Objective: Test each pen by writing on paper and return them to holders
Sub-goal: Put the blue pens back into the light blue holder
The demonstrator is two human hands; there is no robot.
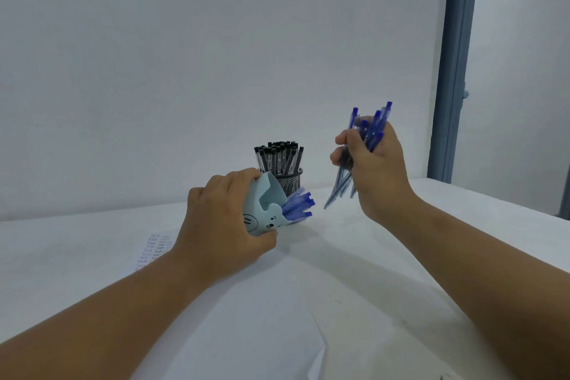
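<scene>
I observe the left hand (222,219) gripping the tilted blue holder (262,210); the right hand (374,163) clutches a bundle of blue pens (370,133) above the surface (370,256).

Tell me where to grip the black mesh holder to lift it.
Grip the black mesh holder round its bare lower wall, coming from the right: black pens crowd its top, and the left hand with the tilted blue holder blocks its front-left.

The sheet of paper (155,248) on the tabletop (354,256) carries rows of small handwritten words, too blurred to read. The light blue pen holder (265,210) shows only a printed cartoon face.
</scene>
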